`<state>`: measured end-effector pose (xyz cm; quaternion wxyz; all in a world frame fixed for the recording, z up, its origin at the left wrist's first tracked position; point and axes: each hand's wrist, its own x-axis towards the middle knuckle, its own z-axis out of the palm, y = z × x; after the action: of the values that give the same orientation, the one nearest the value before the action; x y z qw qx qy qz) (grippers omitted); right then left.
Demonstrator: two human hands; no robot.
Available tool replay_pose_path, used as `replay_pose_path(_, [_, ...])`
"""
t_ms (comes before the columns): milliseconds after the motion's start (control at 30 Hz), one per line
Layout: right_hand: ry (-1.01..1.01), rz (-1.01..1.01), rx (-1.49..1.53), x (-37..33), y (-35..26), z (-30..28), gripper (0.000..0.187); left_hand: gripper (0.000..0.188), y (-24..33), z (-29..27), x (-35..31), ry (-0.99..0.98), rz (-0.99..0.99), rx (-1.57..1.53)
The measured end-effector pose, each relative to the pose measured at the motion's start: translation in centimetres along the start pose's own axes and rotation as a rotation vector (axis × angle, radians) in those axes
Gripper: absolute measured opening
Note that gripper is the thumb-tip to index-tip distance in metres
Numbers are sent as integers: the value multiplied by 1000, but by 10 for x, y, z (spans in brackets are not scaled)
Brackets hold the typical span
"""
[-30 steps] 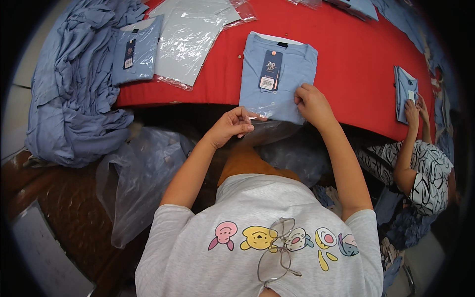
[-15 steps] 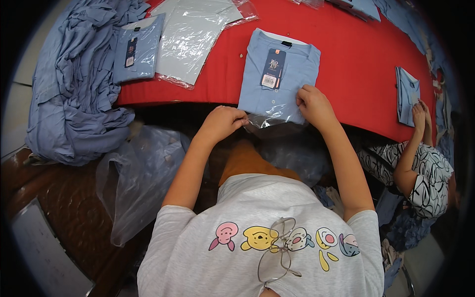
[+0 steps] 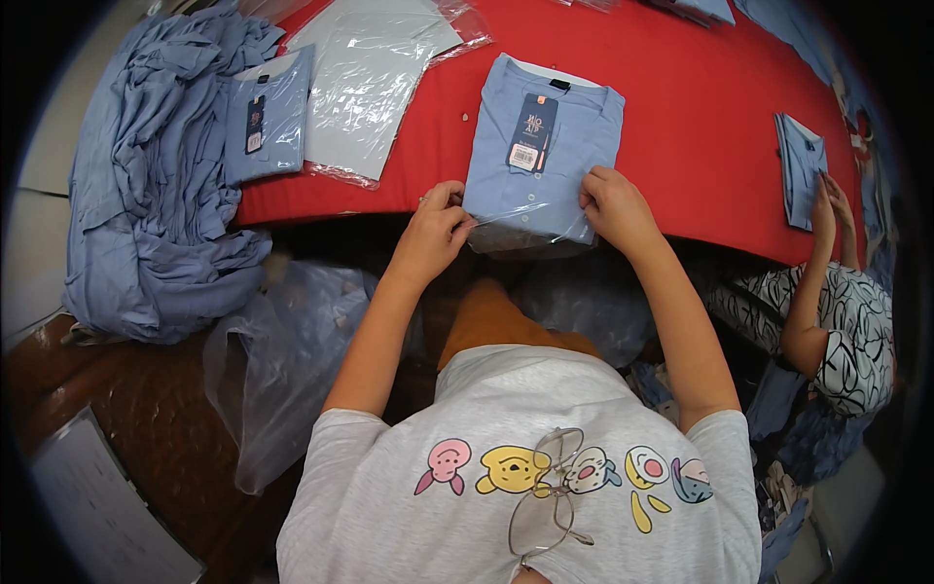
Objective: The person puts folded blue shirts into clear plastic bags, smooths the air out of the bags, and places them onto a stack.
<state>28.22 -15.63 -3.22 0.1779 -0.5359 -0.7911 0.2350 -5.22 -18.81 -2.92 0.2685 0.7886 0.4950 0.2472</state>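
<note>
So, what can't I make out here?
All in the head view:
Folded blue shirt: back hidden beneath its own front.
Hang tag: smallest print too tiny to read.
Right hand: its curl hides whether it pinches anything.
Blue garments, top: cut off by the picture's edge.
Clear plastic sack: contents blurred by its cloudy film.

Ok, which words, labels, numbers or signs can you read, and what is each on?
Dark blue hang tag on the central folded blue shirt: pale lettering, which I won't copy out.
White barcode sticker on that tag: fine print too small to read.
Black neck label: too small to read.
Dark tag on the left folded shirt: too small and blurred.
</note>
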Motion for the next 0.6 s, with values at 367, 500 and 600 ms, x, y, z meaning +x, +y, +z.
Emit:
replay_pose_path(367, [-18,63,60,-1,-2,-2,7,15,3,3,1,166,200,139])
replay_pose_path(500, [-12,37,39,0,1,-1,7,14,-1,3,2,140,164,117])
replay_pose_path(600, [-8,32,36,1,1,-1,7,13,-15,10,0,50,66,-46])
